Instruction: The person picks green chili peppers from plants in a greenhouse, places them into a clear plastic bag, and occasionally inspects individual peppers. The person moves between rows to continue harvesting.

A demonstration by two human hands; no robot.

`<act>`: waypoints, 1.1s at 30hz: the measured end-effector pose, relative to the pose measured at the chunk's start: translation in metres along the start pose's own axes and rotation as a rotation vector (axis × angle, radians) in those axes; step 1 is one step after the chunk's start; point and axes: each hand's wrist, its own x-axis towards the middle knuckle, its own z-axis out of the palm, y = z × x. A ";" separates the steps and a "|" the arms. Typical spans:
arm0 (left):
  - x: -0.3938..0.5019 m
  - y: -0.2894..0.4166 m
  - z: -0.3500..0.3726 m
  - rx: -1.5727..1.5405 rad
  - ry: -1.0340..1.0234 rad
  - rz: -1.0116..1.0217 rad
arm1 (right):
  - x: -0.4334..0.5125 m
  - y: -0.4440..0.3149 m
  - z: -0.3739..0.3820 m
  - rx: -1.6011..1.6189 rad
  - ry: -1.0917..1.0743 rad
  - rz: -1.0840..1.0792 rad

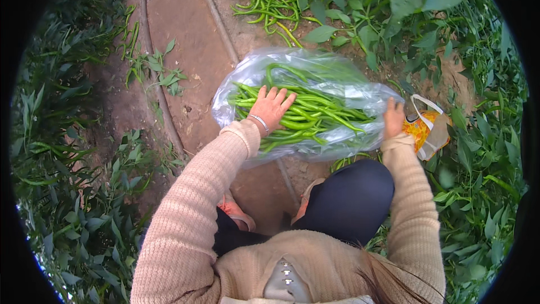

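A clear plastic bag [367, 95] full of long green chili peppers [314, 112] lies on the ground before my knees. Most of the peppers point left to right, and some show only through the film. My left hand [272, 109], with a silver bracelet at its wrist, rests palm down on the peppers, fingers spread. At the bag's right end, my right hand [393, 118] touches the plastic. Its fingers point away from me, and whether they pinch the film is unclear.
Beyond the bag lies a loose pile of green chili peppers [270, 4] on the soil. An orange patterned bag [426, 128] with white handles sits at the right. Pepper plants [481, 135] line both sides, and thin hoses [217, 17] run along the dirt path [177, 21].
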 end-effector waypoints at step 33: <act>0.087 -0.084 0.006 -0.626 -0.061 -0.598 | -0.102 -0.110 0.127 -0.957 -0.731 -0.885</act>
